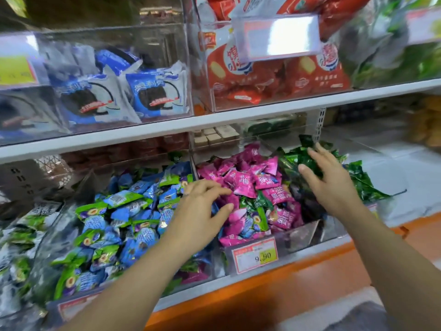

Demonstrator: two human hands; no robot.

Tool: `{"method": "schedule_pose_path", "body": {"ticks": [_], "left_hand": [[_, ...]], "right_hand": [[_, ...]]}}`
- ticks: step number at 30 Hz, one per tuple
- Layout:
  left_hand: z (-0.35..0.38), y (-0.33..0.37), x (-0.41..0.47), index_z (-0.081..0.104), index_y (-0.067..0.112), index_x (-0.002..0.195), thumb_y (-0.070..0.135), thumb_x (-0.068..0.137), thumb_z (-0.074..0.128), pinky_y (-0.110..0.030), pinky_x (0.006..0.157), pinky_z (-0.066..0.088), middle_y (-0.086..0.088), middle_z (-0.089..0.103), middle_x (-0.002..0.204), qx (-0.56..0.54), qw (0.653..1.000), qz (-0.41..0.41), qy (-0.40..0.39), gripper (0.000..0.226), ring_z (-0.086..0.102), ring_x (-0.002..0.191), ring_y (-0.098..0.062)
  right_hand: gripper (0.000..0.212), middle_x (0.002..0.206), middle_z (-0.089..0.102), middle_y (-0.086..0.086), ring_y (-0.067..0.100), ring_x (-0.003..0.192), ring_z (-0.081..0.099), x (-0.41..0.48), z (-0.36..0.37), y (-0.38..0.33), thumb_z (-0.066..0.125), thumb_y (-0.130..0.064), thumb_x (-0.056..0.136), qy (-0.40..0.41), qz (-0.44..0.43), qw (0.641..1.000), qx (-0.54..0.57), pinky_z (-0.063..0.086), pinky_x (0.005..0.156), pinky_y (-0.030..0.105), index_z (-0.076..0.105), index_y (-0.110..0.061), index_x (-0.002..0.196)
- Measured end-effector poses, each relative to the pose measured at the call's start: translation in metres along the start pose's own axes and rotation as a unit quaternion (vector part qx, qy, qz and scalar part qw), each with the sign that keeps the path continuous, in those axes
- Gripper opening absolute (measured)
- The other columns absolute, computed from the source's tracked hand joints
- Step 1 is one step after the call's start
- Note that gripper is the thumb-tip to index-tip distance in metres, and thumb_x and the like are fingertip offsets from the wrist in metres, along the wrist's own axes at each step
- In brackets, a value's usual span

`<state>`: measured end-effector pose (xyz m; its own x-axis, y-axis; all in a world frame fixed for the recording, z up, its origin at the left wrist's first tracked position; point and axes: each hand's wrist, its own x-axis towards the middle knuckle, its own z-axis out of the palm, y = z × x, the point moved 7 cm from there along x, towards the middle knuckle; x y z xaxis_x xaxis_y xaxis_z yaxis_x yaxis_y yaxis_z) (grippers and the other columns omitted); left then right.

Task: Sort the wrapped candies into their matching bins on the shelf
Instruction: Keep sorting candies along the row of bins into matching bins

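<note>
On the lower shelf stand clear bins of wrapped candies. Blue and green candies (124, 225) fill the left bin. Pink candies (248, 182) fill the middle bin (305, 232), with a few green and blue ones (256, 219) mixed in at its front. Dark green candies (358, 180) lie heaped on the right. My left hand (200, 211) hovers over the divide between the blue and pink bins, fingers loosely bent and holding nothing. My right hand (327, 177) reaches over the dark green heap with its fingers spread, touching the wrappers.
A price tag reading 9.90 (255, 255) hangs on the pink bin's front. The upper shelf (214, 120) carries bins of blue cookie packs (119, 94) and red snack packs (274, 75). An orange shelf base (286, 280) runs below.
</note>
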<state>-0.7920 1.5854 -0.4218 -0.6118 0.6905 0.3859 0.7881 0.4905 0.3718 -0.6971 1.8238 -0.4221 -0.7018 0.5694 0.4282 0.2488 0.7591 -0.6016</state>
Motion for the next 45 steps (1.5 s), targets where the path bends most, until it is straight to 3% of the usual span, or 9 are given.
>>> {"method": "schedule_pose_path", "body": {"ticks": [3, 6, 12, 16, 22, 30, 36, 40, 45], "left_hand": [[0.002, 0.001, 0.003, 0.058, 0.028, 0.124, 0.037, 0.093, 0.054, -0.013, 0.097, 0.017, 0.012, 0.046, 0.121, -0.013, 1.000, -0.001, -0.009, 0.032, 0.032, 0.121, -0.006], [0.002, -0.002, 0.005, 0.058, 0.028, 0.124, 0.035, 0.094, 0.054, -0.013, 0.096, 0.019, 0.015, 0.042, 0.117, -0.028, 1.000, -0.005, -0.012, 0.032, 0.034, 0.119, -0.004], [-0.012, -0.007, -0.004, 0.059, 0.029, 0.123, 0.034, 0.093, 0.055, -0.016, 0.098, 0.028, 0.018, 0.041, 0.118, -0.043, 0.999, -0.003, -0.011, 0.030, 0.036, 0.114, 0.002], [-0.030, -0.020, -0.021, 0.058, 0.028, 0.124, 0.032, 0.094, 0.055, -0.012, 0.092, 0.030, 0.019, 0.045, 0.119, -0.021, 1.000, 0.002, -0.021, 0.030, 0.041, 0.110, 0.004], [-0.068, -0.055, -0.063, 0.066, 0.030, 0.114, 0.049, 0.092, 0.051, -0.045, 0.101, 0.041, 0.013, 0.058, 0.114, 0.070, 0.997, 0.007, -0.018, 0.033, 0.053, 0.112, -0.016], [-0.074, -0.094, -0.090, 0.066, 0.036, 0.114, 0.054, 0.085, 0.043, -0.058, 0.105, 0.032, 0.014, 0.060, 0.117, 0.110, 0.992, 0.001, -0.065, 0.041, 0.051, 0.119, -0.016], [-0.073, -0.105, -0.095, 0.057, 0.049, 0.121, 0.058, 0.087, 0.053, -0.051, 0.116, -0.004, 0.021, 0.038, 0.141, 0.135, 0.983, -0.023, -0.121, 0.035, 0.012, 0.145, -0.011], [-0.080, -0.117, -0.100, 0.054, 0.053, 0.121, 0.056, 0.086, 0.055, -0.051, 0.117, -0.007, 0.025, 0.024, 0.147, 0.154, 0.973, -0.064, -0.158, 0.035, -0.004, 0.146, -0.009], [-0.083, -0.125, -0.103, 0.052, 0.052, 0.123, 0.046, 0.092, 0.053, -0.049, 0.118, -0.005, 0.024, 0.021, 0.149, 0.183, 0.965, -0.082, -0.168, 0.031, -0.006, 0.146, -0.008]], "right_hand": [[0.050, 0.156, 0.021, -0.003, 0.019, 0.145, 0.014, 0.007, 0.014, 0.009, 0.032, -0.044, 0.098, -0.100, 0.014, 0.993, -0.055, 0.010, 0.117, 0.041, 0.042, -0.019, 0.141], [0.049, 0.155, 0.024, -0.006, 0.019, 0.145, 0.014, 0.009, 0.009, 0.006, 0.028, -0.046, 0.099, -0.096, 0.009, 0.993, -0.074, 0.009, 0.117, 0.044, 0.045, -0.025, 0.139], [0.038, 0.143, 0.046, -0.006, 0.019, 0.135, 0.032, -0.008, -0.018, -0.044, 0.042, -0.041, 0.096, -0.020, -0.083, 0.995, -0.055, 0.021, 0.112, 0.044, 0.058, -0.026, 0.128], [0.034, 0.132, 0.056, -0.009, 0.010, 0.124, 0.044, -0.034, 0.000, -0.093, 0.049, -0.038, 0.094, -0.073, -0.155, 0.984, -0.040, 0.029, 0.110, 0.037, 0.062, -0.026, 0.123], [0.033, 0.131, 0.056, -0.011, 0.005, 0.123, 0.043, -0.068, 0.051, -0.145, 0.055, -0.036, 0.093, -0.185, -0.252, 0.950, -0.025, 0.025, 0.102, 0.017, 0.061, -0.026, 0.124], [0.034, 0.141, 0.045, -0.015, 0.011, 0.140, 0.020, -0.077, 0.099, -0.169, 0.057, -0.040, 0.090, -0.258, -0.284, 0.920, -0.080, 0.015, 0.117, 0.038, 0.059, -0.034, 0.124], [0.033, 0.126, 0.056, -0.023, 0.002, 0.135, 0.028, -0.093, 0.118, -0.193, 0.059, -0.046, 0.087, -0.298, -0.339, 0.883, -0.132, -0.011, 0.117, 0.039, 0.062, -0.037, 0.119], [0.041, 0.127, 0.053, -0.025, 0.001, 0.126, 0.039, -0.093, 0.135, -0.205, 0.056, -0.055, 0.085, -0.307, -0.341, 0.860, -0.223, -0.014, 0.115, 0.042, 0.054, -0.043, 0.125], [0.022, 0.090, 0.063, -0.019, 0.007, 0.102, 0.049, -0.079, 0.146, -0.217, 0.062, -0.046, 0.085, -0.297, -0.326, 0.862, -0.250, -0.012, 0.116, 0.042, 0.061, -0.037, 0.105]]}}
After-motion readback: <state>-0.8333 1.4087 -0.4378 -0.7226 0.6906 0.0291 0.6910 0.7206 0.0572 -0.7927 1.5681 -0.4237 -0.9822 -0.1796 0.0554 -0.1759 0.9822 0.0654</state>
